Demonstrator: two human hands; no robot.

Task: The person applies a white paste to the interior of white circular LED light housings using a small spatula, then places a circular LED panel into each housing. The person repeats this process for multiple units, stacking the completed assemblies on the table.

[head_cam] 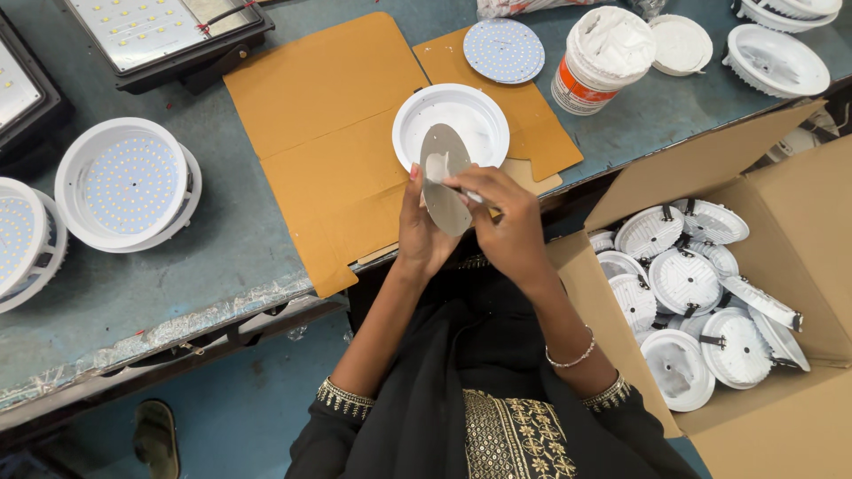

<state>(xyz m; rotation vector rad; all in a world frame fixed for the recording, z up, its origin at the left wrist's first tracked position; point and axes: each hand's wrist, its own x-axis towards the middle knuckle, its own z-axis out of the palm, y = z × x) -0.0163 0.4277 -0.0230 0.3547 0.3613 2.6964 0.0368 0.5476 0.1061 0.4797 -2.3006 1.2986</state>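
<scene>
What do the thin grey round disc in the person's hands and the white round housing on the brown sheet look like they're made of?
The thin grey round disc, held between the left hand and the right hand, looks like bare sheet metal, perhaps aluminium: dull, even grey, very thin. The white round housing seems moulded plastic or coated metal, smooth and slightly glossy. The brown sheet looks like matte corrugated cardboard with fold creases.

I see black sleeves with gold embroidered cuffs on both arms, a thin silver bracelet point(572, 357) on the right wrist just above its cuff, and a gold-patterned panel point(519, 439) below it on the black dress front.
</scene>
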